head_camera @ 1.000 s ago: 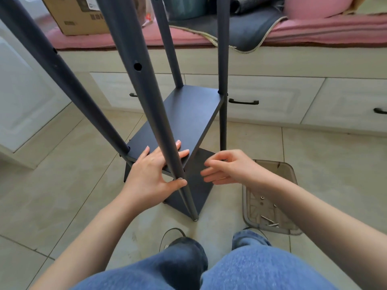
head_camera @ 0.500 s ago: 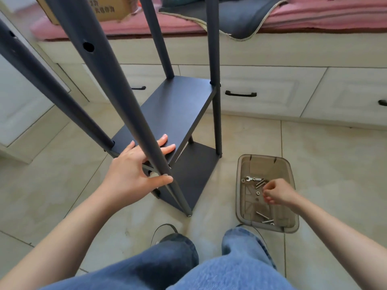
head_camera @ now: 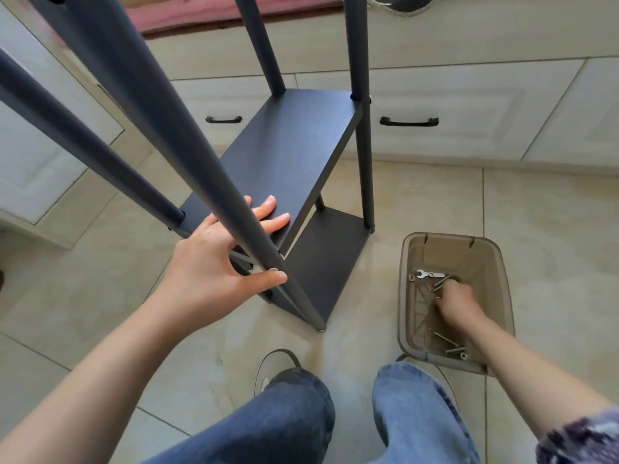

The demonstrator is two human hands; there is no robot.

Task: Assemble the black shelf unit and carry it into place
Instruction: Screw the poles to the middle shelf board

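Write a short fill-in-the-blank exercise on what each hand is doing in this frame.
1. The left hand steadies a black ____ of the shelf unit.
2. The right hand reaches into the brown plastic ____.
3. A small metal ____ lies among the bolts.

Missing words: pole; tray; wrench

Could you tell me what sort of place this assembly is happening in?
Most likely a room in a home: a tiled floor, a built-in bench with cream drawers and a pink cushion on top.
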